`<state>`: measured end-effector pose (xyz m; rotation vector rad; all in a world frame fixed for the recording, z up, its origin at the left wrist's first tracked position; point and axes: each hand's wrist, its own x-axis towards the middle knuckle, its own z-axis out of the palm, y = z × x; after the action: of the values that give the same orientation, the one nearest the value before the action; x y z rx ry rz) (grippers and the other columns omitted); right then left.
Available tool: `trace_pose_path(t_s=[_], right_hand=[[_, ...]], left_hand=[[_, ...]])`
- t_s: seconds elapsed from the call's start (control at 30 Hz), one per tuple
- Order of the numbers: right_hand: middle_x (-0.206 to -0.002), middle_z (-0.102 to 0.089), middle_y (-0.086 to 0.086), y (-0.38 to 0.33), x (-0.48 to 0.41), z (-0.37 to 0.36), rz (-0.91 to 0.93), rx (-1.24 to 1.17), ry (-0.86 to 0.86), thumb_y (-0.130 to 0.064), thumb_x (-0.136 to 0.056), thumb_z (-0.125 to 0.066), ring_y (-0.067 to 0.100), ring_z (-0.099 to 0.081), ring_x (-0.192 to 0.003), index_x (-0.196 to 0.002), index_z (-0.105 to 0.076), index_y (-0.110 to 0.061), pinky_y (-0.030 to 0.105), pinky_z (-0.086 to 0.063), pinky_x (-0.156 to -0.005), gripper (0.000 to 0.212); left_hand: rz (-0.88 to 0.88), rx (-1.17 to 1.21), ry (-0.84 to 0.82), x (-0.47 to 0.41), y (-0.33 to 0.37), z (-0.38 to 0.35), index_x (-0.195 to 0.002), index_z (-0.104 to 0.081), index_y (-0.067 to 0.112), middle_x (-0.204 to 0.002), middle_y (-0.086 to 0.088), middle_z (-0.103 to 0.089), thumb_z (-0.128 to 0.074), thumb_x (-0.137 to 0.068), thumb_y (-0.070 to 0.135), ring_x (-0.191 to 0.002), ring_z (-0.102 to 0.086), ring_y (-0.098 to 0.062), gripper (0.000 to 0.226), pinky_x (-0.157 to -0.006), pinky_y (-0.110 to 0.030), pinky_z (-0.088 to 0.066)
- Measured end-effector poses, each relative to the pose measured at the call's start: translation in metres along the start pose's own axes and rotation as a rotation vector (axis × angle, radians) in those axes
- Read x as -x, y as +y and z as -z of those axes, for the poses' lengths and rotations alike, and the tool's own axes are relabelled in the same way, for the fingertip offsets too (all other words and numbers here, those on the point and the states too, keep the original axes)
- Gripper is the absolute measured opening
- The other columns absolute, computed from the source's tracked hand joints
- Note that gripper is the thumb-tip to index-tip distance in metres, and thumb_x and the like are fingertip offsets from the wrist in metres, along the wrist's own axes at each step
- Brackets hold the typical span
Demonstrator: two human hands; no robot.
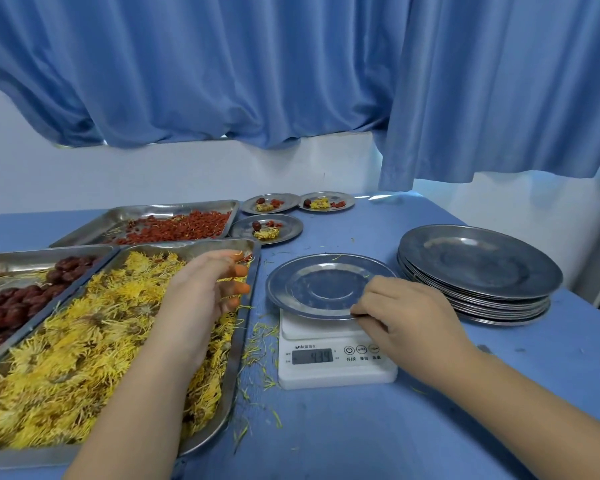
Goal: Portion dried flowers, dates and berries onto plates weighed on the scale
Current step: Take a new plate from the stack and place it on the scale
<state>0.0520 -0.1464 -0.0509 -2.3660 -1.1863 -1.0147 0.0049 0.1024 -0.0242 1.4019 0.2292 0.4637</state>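
Head camera looks down at a white scale (pixel 336 358) on a blue table (pixel 326 441). An empty metal plate (pixel 323 289) sits on top of the scale. The right hand (pixel 409 317) pinches the near rim of this plate with its thumb and bent fingers. The number on the scale is too blurry to read.

Left of the scale is a big metal tray (pixel 239 355) full of yellow dried flowers (pixel 84 341). The left hand (pixel 205 289) is over the flowers at the side of the tray nearest the scale. Its fingers are spread apart and only a little bent, and it holds nothing that shows. Loose petals (pixel 260 334) lie between this tray and the scale.

Further left of the scale is a tray (pixel 14 263) with dark red dates (pixel 14 306). Behind and left of the scale is a tray (pixel 136 213) with small red berries (pixel 181 228).

Behind the scale are three small plates (pixel 286 233), each with a few flowers, a date and some berries. Right of the scale is a stack of empty plates (pixel 478 261). Far behind the scale hangs a blue curtain (pixel 257 64).
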Motion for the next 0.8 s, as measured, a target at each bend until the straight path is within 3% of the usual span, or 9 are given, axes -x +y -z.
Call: trace_pose_path(t_s=[0.1, 0.2, 0.33, 0.47, 0.57, 0.8], right_hand=[[-0.073, -0.062, -0.006, 0.001, 0.001, 0.007, 0.027, -0.037, -0.126, -0.026, -0.075, -0.079, 0.020, -0.062, -0.062, -0.075, -0.071, -0.019, 0.031, -0.050, -0.050, 0.011], [-0.078, -0.064, -0.007, 0.004, 0.003, 0.014, -0.033, -0.125, -0.123, -0.035, -0.078, -0.076, 0.017, -0.062, -0.066, -0.078, -0.072, -0.019, 0.032, -0.051, -0.055, 0.016], [-0.067, -0.049, -0.020, 0.013, 0.012, 0.027, -0.088, -0.252, -0.159, -0.043, -0.083, -0.065, -0.003, -0.046, -0.060, -0.076, -0.070, -0.024, 0.020, -0.041, -0.057, 0.021], [-0.063, -0.057, -0.016, 0.018, 0.022, 0.034, -0.154, -0.270, -0.399, -0.057, -0.083, -0.055, 0.006, -0.052, -0.061, -0.080, -0.070, -0.031, 0.025, -0.045, -0.057, 0.030], [-0.067, -0.059, -0.015, 0.016, 0.024, 0.031, -0.169, -0.215, -0.558, -0.064, -0.079, -0.048, 0.003, -0.053, -0.065, -0.091, -0.065, -0.037, 0.029, -0.048, -0.062, 0.034], [-0.064, -0.060, -0.012, 0.017, 0.025, 0.027, -0.260, -0.328, -0.619, -0.053, -0.082, -0.061, 0.008, -0.052, -0.056, -0.093, -0.063, -0.038, 0.030, -0.047, -0.055, 0.019]], left_hand=[[0.000, -0.008, -0.012, 0.000, -0.001, 0.001, -0.102, -0.069, 0.016, -0.081, 0.001, -0.068, -0.051, -0.095, 0.015, -0.064, -0.063, -0.014, 0.019, -0.062, -0.030, -0.046], [-0.004, -0.012, -0.015, 0.000, -0.002, 0.001, -0.102, -0.069, 0.015, -0.079, 0.002, -0.068, -0.051, -0.095, 0.014, -0.063, -0.063, -0.013, 0.019, -0.062, -0.030, -0.046], [0.001, -0.013, -0.008, -0.001, -0.003, 0.002, -0.102, -0.068, 0.015, -0.083, -0.001, -0.067, -0.050, -0.094, 0.013, -0.063, -0.063, -0.014, 0.020, -0.062, -0.030, -0.045], [0.003, -0.042, 0.009, -0.001, -0.004, 0.002, -0.100, -0.069, 0.016, -0.085, -0.002, -0.067, -0.051, -0.094, 0.013, -0.062, -0.063, -0.013, 0.019, -0.063, -0.029, -0.045], [0.001, -0.072, 0.020, 0.000, -0.004, 0.001, -0.096, -0.070, 0.017, -0.085, -0.002, -0.067, -0.051, -0.094, 0.015, -0.062, -0.063, -0.013, 0.019, -0.065, -0.030, -0.046], [0.000, -0.094, 0.038, 0.002, -0.004, 0.001, -0.091, -0.071, 0.020, -0.079, 0.002, -0.070, -0.052, -0.093, 0.017, -0.064, -0.064, -0.013, 0.020, -0.068, -0.031, -0.048]])
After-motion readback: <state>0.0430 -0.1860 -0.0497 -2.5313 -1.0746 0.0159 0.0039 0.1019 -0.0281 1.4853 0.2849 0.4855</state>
